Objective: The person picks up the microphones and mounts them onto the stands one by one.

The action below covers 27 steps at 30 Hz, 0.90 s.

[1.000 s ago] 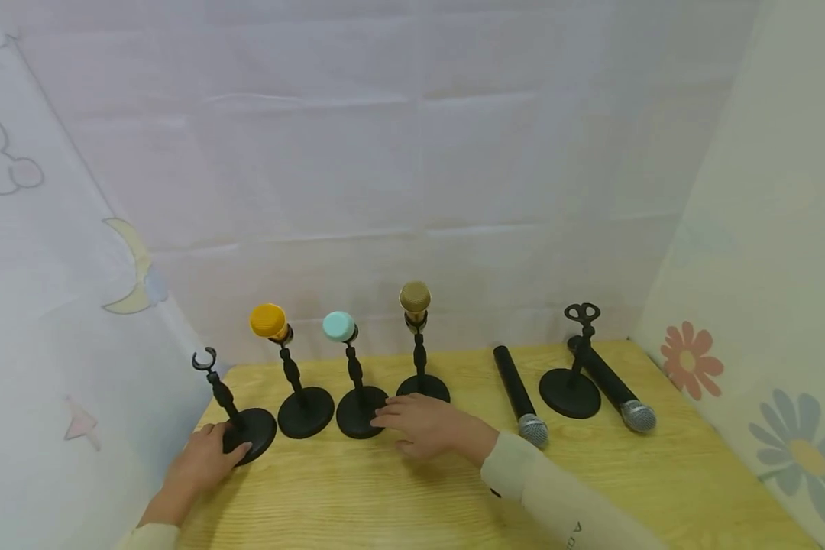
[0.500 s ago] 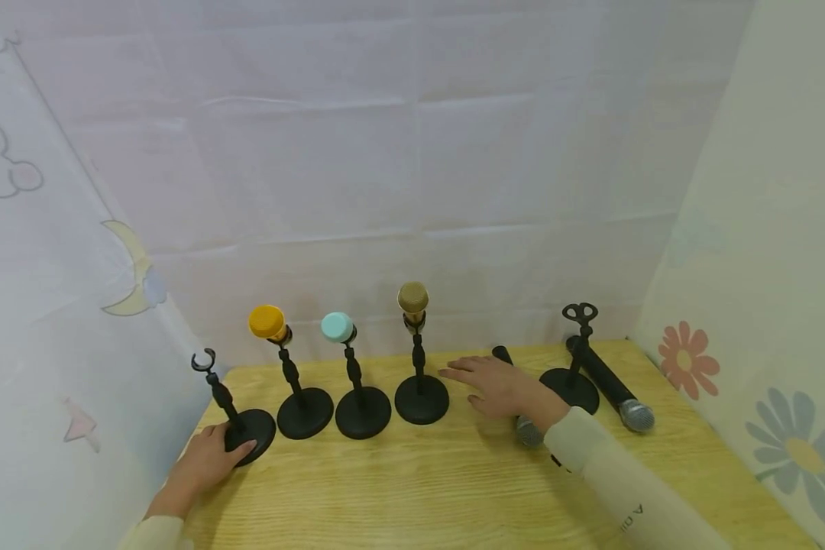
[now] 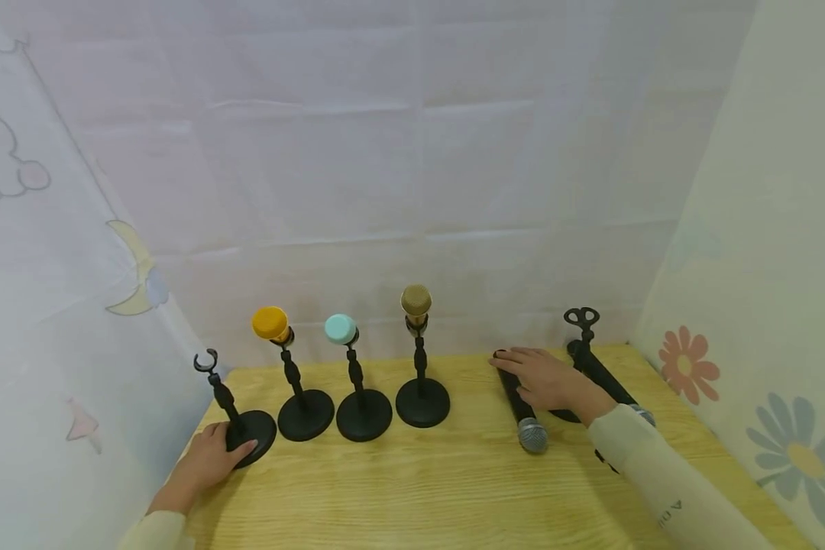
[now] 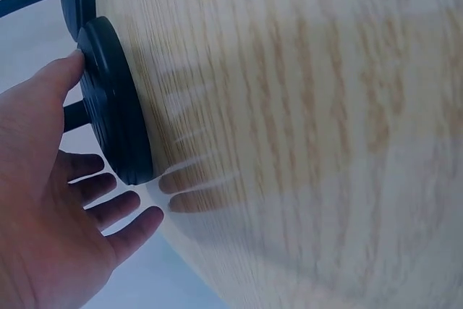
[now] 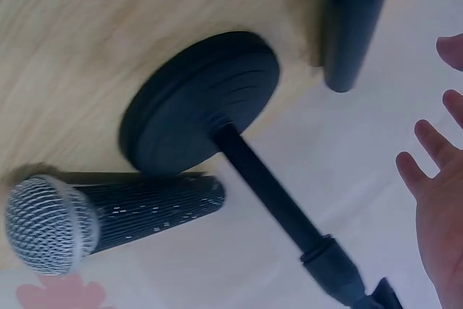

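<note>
In the head view my left hand (image 3: 202,461) is at the round base (image 3: 260,435) of the leftmost black desktop microphone stand, whose clip holds no microphone. The left wrist view shows the thumb touching the edge of that base (image 4: 119,106), with the other fingers extended and apart. My right hand (image 3: 553,378) is over a black microphone with a silver mesh head (image 3: 532,435), fingers extended. From the right wrist view, the right hand (image 5: 445,215) appears apart from that microphone (image 5: 354,27). Whether it touches anything cannot be told from the head view.
Three stands carry an orange microphone (image 3: 271,325), a mint microphone (image 3: 341,329) and a gold microphone (image 3: 416,301). A stand with a double clip (image 3: 582,318) is beside another black microphone (image 3: 601,376). Cloth walls (image 3: 412,176) enclose the wooden table (image 3: 357,489).
My right hand has moved right, from beside the mint microphone's stand, past the gold one, to above the lying microphone. The left hand has stayed at the leftmost base.
</note>
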Each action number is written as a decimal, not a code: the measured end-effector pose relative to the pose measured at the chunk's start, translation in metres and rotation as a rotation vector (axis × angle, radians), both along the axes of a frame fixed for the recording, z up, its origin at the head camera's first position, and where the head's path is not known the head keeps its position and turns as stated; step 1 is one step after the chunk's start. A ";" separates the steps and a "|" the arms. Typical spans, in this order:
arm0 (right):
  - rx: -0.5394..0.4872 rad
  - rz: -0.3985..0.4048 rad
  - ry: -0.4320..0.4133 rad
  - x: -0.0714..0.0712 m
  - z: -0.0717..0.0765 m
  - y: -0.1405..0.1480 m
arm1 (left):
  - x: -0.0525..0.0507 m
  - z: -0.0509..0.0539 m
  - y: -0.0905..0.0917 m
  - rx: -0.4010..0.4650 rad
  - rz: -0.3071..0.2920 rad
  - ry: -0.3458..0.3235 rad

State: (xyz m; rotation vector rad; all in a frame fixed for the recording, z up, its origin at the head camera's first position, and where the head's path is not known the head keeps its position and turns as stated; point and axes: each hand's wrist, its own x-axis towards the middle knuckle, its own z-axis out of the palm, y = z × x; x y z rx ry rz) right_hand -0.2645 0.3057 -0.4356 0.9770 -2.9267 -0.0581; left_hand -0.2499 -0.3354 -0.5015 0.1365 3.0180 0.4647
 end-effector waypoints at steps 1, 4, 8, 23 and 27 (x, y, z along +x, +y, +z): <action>0.006 0.001 -0.001 0.000 -0.001 0.002 | 0.000 0.000 0.000 0.002 0.000 0.001; 0.005 -0.004 -0.011 -0.001 -0.006 0.008 | 0.000 0.001 0.002 0.015 -0.012 0.005; 0.023 -0.013 -0.023 -0.002 -0.014 0.014 | 0.000 0.001 0.004 0.015 -0.024 0.007; 0.074 0.048 -0.026 -0.006 -0.037 0.023 | -0.004 0.000 0.003 -0.001 -0.001 -0.025; 0.091 0.071 0.010 -0.005 -0.043 0.024 | -0.002 0.001 0.004 0.001 0.004 -0.032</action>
